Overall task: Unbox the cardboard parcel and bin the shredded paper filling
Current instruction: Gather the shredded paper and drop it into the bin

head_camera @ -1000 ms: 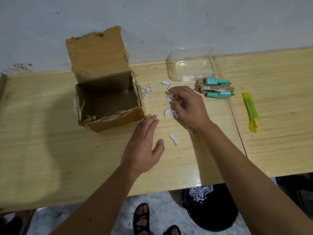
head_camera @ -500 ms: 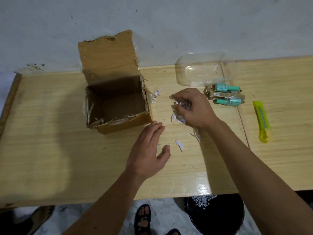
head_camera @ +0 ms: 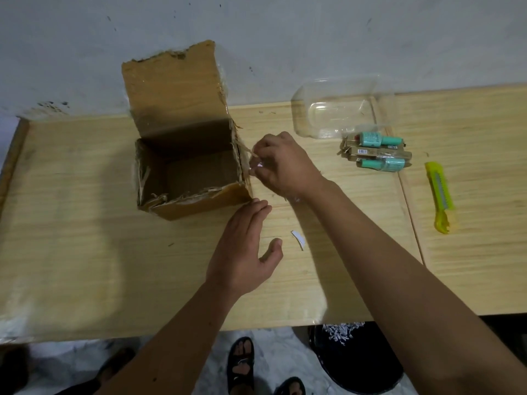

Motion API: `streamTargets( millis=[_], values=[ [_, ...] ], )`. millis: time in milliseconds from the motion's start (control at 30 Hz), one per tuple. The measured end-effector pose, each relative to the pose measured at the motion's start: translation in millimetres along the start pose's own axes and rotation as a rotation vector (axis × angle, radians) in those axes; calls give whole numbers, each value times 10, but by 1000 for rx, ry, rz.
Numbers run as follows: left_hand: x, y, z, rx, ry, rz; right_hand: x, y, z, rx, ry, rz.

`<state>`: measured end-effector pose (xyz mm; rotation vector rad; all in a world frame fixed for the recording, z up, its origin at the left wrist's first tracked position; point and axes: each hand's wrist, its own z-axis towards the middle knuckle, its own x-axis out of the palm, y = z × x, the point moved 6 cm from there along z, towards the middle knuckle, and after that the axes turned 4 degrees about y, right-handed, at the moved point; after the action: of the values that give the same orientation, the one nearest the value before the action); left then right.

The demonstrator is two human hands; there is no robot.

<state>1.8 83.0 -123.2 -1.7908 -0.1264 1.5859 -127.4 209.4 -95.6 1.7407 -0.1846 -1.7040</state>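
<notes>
A person is gathering paper shreds [head_camera: 258, 164] beside an opened box [head_camera: 188, 178] on a table [head_camera: 85, 252].

The box is sitting at 11 o'clock, mouth facing up, flap standing toward the wall. The right hand [head_camera: 281, 163] is curling round shreds at its right wall; how many is hidden. The left hand [head_camera: 242, 252] is lying flat, fingers straight, holding nothing. One scrap [head_camera: 298, 239] is lying at 3 o'clock of its thumb. The bin [head_camera: 362, 363] at 5 o'clock is partly hidden.

On your tabletop [head_camera: 85, 252] the box [head_camera: 188, 178] sits left, the tray [head_camera: 339, 109] right against the wall, tubes [head_camera: 376, 152] before it, the knife [head_camera: 439, 195] rightmost, the bin [head_camera: 362, 363] below.
</notes>
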Motion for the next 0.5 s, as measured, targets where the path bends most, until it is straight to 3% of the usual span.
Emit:
streamTargets(
  millis=[500],
  values=[
    [-32, -39, -1, 39, -21, 34, -351, -321, -857, 94, 6, 73]
  ],
)
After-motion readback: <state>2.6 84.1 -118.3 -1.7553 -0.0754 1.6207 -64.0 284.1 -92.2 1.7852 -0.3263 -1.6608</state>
